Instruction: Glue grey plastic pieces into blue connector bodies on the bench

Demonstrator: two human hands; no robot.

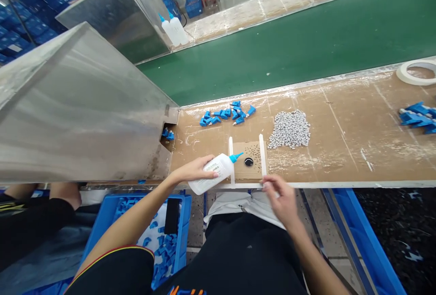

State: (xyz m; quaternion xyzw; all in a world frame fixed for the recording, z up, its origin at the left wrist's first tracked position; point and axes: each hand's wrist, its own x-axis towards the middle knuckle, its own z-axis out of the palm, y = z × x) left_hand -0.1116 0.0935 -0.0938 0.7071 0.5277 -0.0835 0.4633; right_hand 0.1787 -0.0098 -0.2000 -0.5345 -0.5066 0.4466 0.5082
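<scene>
My left hand (199, 170) is wrapped round a white glue bottle (215, 173), which lies tilted with its blue nozzle pointing right. The nozzle tip hangs close to a small round black piece (249, 162) on a cardboard patch (241, 174). Dark specks dot that patch, and white tape strips (263, 155) run along its sides. My right hand (279, 195), slightly blurred, is at the bench's front edge by the lower end of the right strip. Its fingers are curled together; whatever they hold, if anything, is too small to make out.
Small grey-white pieces (290, 129) form a pile right of the patch. Blue parts (226, 114) lie behind it, more (420, 117) at far right. A metal housing (88, 113) stands left; a green conveyor belt (289, 45) runs behind. Blue crates (185, 231) flank me below. Another person's legs (64, 195) show left.
</scene>
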